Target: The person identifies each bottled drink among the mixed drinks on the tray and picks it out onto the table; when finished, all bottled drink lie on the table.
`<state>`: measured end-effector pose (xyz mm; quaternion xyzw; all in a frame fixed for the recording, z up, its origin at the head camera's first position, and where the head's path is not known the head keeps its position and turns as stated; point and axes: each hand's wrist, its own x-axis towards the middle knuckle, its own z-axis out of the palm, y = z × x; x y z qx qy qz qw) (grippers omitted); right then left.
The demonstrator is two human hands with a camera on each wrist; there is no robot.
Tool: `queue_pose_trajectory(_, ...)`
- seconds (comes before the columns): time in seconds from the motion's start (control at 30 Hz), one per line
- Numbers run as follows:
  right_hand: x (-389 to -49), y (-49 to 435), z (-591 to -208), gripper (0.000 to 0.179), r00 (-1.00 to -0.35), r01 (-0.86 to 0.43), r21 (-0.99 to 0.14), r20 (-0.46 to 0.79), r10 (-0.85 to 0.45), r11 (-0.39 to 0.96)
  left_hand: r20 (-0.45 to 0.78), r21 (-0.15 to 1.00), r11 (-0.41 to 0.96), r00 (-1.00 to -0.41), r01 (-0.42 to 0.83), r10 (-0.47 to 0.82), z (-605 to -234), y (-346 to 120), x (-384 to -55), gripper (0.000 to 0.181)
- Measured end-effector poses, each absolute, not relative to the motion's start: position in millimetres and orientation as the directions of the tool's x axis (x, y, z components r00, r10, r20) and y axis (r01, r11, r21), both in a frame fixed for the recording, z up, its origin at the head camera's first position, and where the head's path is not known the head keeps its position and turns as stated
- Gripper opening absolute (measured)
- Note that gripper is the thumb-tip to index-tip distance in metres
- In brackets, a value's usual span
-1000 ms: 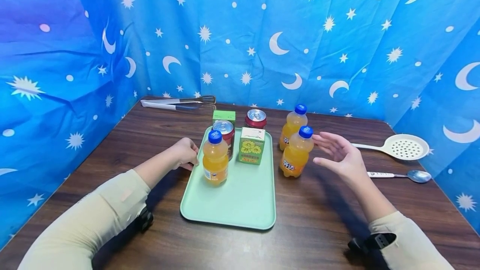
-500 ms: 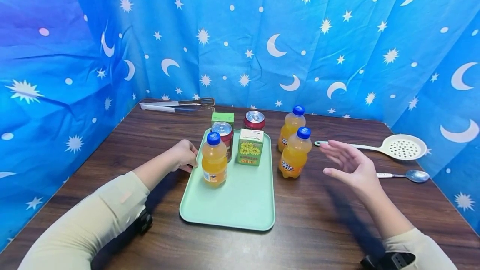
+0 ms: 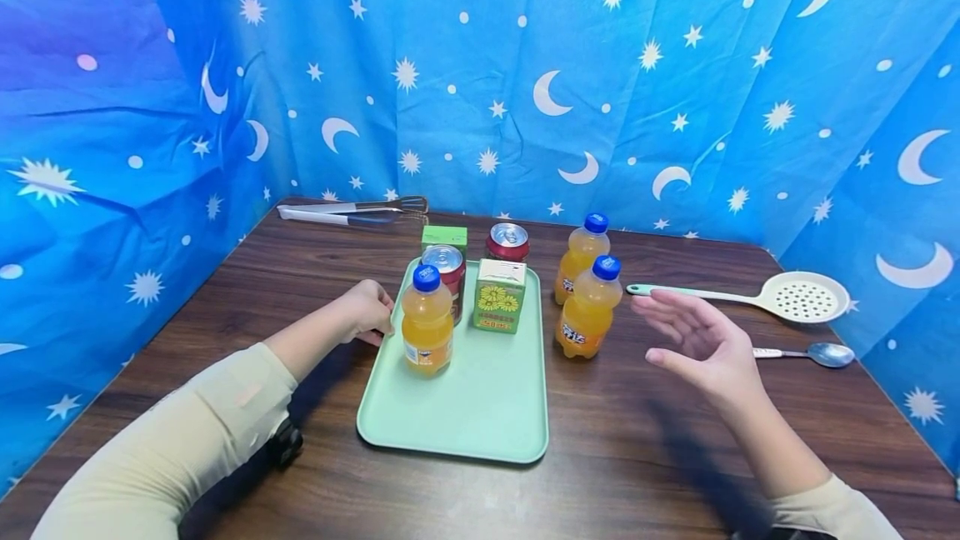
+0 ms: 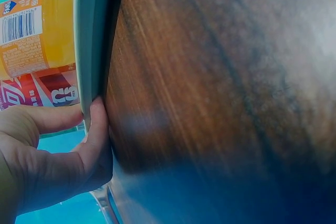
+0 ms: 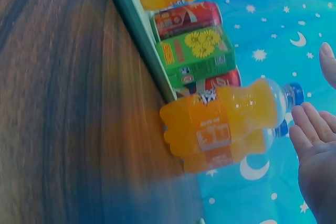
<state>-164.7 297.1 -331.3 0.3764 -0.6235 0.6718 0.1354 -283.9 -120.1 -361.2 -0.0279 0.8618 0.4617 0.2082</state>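
My left hand pinches the left rim of a pale green tray between thumb and finger; the left wrist view shows the rim between them. On the tray stand an orange soda bottle with a blue cap, a red soda can behind it and a green drink carton with yellow flowers. My right hand hovers with spread, relaxed fingers, holding nothing. To its left, two more orange soda bottles, one nearer and one farther, stand upright on the table beside the tray.
Behind the tray's items, another red can and a green box are partly hidden. A whisk and tongs-like utensil lies at the back left. A slotted skimmer and a spoon lie right. A blue curtain surrounds the table.
My right hand has drawn away to the right from the nearer soda bottle and now hovers apart from it. My left hand keeps its hold on the tray rim.
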Motion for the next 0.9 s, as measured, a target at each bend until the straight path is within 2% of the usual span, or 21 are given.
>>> queue_pose_trajectory(0.63, -152, 259, -318, 0.065, -0.651, -0.667, -0.726, 0.677, -0.344, -0.167, -0.398, 0.783, 0.565, -0.907, -0.260, 0.135, -359, -119, -284, 0.032)
queue_pose_trajectory(0.9, -151, 244, -319, 0.065, -0.677, -0.646, -0.753, 0.642, -0.359, -0.126, -0.399, 0.778, 0.570, -0.908, -0.263, 0.125, -359, -119, -284, 0.033)
